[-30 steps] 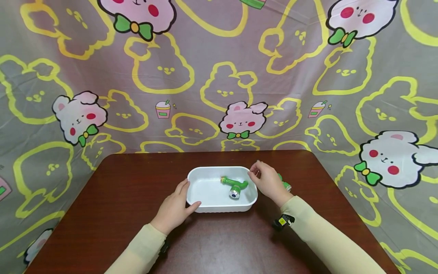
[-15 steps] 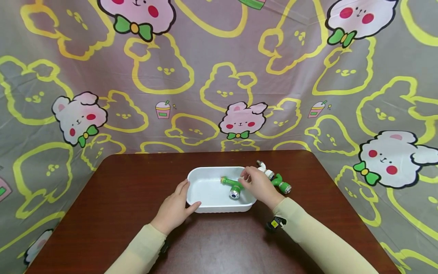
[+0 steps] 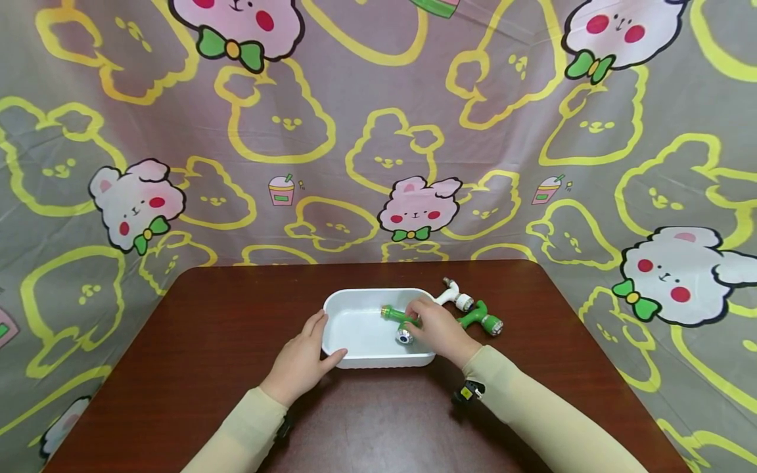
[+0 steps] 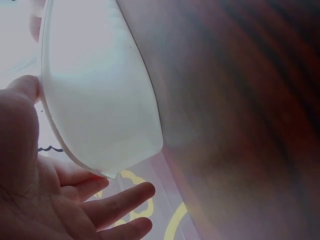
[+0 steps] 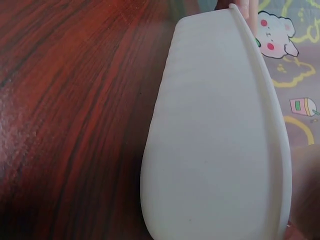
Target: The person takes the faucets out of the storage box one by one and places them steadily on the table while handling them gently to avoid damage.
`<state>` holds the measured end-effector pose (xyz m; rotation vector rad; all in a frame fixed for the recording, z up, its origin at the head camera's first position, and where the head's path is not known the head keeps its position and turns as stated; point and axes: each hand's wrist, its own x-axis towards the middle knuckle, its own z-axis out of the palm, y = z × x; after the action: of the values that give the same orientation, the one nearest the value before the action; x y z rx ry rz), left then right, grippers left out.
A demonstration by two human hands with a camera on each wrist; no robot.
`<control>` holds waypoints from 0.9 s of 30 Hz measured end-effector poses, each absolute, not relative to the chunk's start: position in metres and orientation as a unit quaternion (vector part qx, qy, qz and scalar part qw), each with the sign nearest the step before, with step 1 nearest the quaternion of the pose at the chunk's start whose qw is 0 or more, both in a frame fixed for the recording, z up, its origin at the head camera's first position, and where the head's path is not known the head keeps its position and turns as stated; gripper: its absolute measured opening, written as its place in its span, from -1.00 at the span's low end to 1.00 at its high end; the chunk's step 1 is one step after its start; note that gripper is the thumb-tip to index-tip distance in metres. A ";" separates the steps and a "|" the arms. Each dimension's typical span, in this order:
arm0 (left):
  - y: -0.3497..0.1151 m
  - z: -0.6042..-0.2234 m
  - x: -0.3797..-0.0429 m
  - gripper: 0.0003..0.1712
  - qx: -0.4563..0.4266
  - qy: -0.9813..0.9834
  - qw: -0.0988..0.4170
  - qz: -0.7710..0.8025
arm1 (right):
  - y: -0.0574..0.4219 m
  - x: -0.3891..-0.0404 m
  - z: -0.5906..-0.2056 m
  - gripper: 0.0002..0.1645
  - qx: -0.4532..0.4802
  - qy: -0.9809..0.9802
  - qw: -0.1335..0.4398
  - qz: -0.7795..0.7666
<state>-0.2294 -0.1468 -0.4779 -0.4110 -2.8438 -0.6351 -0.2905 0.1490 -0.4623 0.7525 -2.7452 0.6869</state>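
Observation:
In the head view a white plastic tray (image 3: 353,332) sits on the table with a green tap (image 3: 395,315) lying inside it. My left hand (image 3: 300,356) rests at the tray's left end, thumb at the front rim and fingers spread along the side. In the left wrist view that hand's fingers (image 4: 120,202) stretch past the tray wall (image 4: 102,95). My right hand (image 3: 439,330) reaches over the right rim and holds the tap between thumb and fingers, hiding its right part. The tray's outer wall (image 5: 215,135) fills most of the right wrist view.
Right of the tray, a white tap (image 3: 454,295) and a second green tap (image 3: 483,320) lie on the brown wooden table (image 3: 236,315). The right forearm passes in front of them. A patterned cloth (image 3: 331,164) hangs behind the table and along its sides.
My right hand has moved left and down from the tray's right rim onto the green tap inside. The taps on the table have come into view. My left hand stays put.

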 end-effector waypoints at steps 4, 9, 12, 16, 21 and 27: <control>-0.147 -0.478 -0.229 -0.02 -0.139 -0.962 0.097 -0.213 | 0.149 -0.290 -0.461 -0.76 0.279 -0.930 0.103 0.216; -0.147 -0.478 -0.229 -0.01 -0.139 -0.962 0.098 -0.214 | 0.148 -0.291 -0.458 -0.72 0.308 -0.928 0.083 0.193; -0.147 -0.477 -0.229 -0.02 -0.138 -0.962 0.096 -0.215 | 0.148 -0.291 -0.457 -0.71 0.321 -0.927 0.072 0.177; -0.146 -0.476 -0.229 -0.02 -0.138 -0.962 0.097 -0.216 | 0.148 -0.293 -0.456 -0.73 0.335 -0.925 0.065 0.170; -0.146 -0.475 -0.228 0.00 -0.137 -0.962 0.098 -0.215 | 0.149 -0.294 -0.456 -0.70 0.354 -0.918 0.063 0.169; -0.146 -0.475 -0.228 0.00 -0.138 -0.963 0.096 -0.211 | 0.149 -0.295 -0.457 -0.68 0.367 -0.914 0.053 0.164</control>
<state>-0.2282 -0.1464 -0.4746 -0.4091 -2.8520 -0.6260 -0.2948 0.1495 -0.4568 1.1143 -2.7786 0.4976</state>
